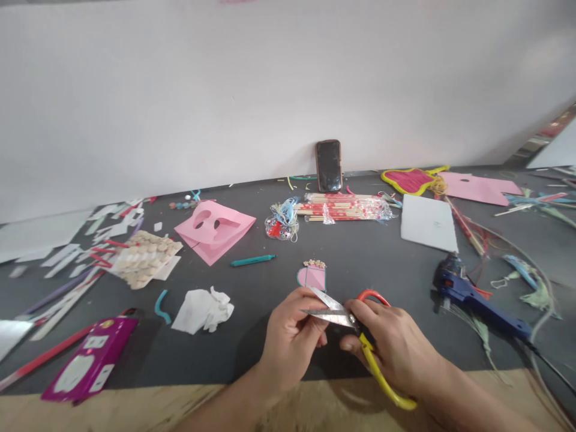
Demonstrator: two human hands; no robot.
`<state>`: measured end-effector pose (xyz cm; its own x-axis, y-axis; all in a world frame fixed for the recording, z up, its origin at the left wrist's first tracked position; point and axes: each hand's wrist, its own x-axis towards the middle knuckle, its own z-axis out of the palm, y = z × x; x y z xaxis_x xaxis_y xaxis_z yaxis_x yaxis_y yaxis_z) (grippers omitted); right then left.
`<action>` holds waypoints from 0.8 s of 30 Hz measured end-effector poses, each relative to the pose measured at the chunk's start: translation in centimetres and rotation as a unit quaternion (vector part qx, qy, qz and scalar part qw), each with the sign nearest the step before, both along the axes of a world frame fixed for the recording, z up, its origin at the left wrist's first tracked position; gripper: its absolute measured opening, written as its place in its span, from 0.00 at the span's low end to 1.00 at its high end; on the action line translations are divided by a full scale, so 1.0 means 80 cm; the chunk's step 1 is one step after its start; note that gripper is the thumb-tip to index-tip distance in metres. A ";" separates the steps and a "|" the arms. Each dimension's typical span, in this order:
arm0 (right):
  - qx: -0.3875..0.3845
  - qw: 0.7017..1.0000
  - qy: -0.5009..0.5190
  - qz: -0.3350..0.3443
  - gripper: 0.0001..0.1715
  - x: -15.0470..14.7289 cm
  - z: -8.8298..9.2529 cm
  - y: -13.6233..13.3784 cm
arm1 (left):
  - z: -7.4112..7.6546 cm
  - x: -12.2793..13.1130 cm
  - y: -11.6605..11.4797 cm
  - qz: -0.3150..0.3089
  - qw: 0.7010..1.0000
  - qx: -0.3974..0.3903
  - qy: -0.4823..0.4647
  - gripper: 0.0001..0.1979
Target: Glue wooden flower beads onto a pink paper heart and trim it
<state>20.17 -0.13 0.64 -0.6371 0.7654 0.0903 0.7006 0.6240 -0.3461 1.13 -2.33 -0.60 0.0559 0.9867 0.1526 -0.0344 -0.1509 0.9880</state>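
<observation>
The left hand (290, 339) pinches the blades of one pair of steel scissors with red and yellow handles (332, 312) — the right hand (391, 348) wraps closed around the handles.

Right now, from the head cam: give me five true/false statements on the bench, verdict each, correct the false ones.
1. The left hand and right hand are both on the scissors. True.
2. Both handles are yellow. False: one is yellow, the other red.
3. The phone leans against the wall. True.
4. The glue gun lies left of the hands. False: it lies right of them.
5. The tissue is crumpled. True.
</observation>
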 end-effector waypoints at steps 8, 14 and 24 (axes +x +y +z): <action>0.045 0.999 0.024 -0.004 0.27 -0.003 -0.004 0.008 | 0.002 0.002 0.002 0.016 1.000 0.010 0.008 0.08; 0.047 0.998 0.039 -0.006 0.35 0.001 -0.003 0.010 | -0.001 -0.001 0.003 0.025 0.999 0.023 0.015 0.05; 0.032 0.999 0.031 -0.003 0.47 -0.004 0.005 0.010 | 0.010 -0.003 0.003 0.040 0.991 0.075 0.107 0.10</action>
<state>19.83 0.68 1.01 -0.6241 0.7608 0.1782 0.6830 0.6419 -0.3486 0.85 -2.10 0.17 0.0259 0.9565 0.2906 0.1913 -0.2901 0.9377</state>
